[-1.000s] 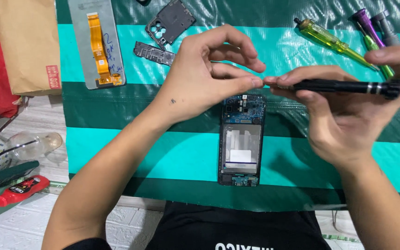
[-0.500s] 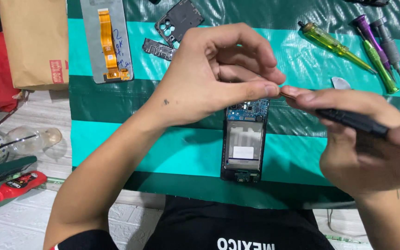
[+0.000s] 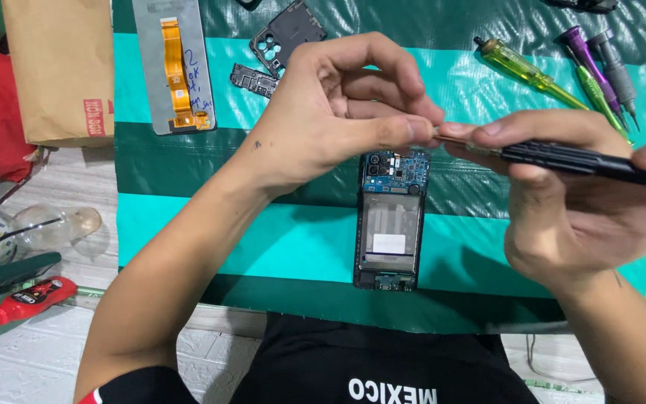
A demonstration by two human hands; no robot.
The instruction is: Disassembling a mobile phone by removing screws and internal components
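Note:
An opened phone (image 3: pixel 390 224) lies face down on the green striped mat (image 3: pixel 263 247), its blue circuit board and battery bay exposed. Above its top end, my right hand (image 3: pixel 577 202) grips a black precision screwdriver (image 3: pixel 585 161) held level, tip pointing left. My left hand (image 3: pixel 345 112) pinches at the screwdriver's tip with thumb and forefinger, the other fingers curled. Whether a screw sits between the fingertips is too small to tell.
A phone screen panel with an orange flex cable (image 3: pixel 173 63) and two dark plastic covers (image 3: pixel 285 34) lie at the mat's top left. Several coloured screwdrivers (image 3: pixel 562 71) lie top right. A brown paper bag (image 3: pixel 57 67), a glass bottle (image 3: pixel 54 224) and a red glue tube (image 3: pixel 28 299) sit left.
The screwdriver dipped half a second ago and now lies level again; my left fingertips have stayed at its tip. The view has shifted slightly.

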